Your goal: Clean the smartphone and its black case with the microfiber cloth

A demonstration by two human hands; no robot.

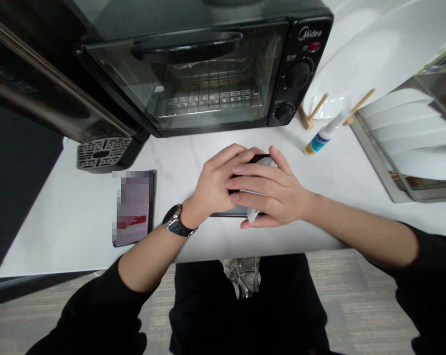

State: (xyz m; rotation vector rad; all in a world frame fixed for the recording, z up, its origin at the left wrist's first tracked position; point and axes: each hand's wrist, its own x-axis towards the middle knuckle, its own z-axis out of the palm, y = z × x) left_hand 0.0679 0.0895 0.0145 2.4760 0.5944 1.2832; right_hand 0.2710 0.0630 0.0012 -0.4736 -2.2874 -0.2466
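On the white countertop (204, 241), right in front of me, lies a flat device with a dark rim and greyish surface (232, 212), much like a tablet; my hands cover most of it. My left hand (223, 175), with a watch on its wrist, curls over its left and upper part and holds it. Over the right part spreads my right hand (270, 190), pressing a crumpled white tissue (253, 214) against it. The right fingers overlap the edge of my left hand. Left of them lies a phone (134, 212), its screen partly pixelated.
A black toaster oven (208, 130) stands behind my hands, its glass door closed. To its left is a machine with a slotted drip tray (102, 153). A small spray bottle (321, 140) stands at right, near a wooden plate stand (306, 118) and a rack of white dishes (403, 123).
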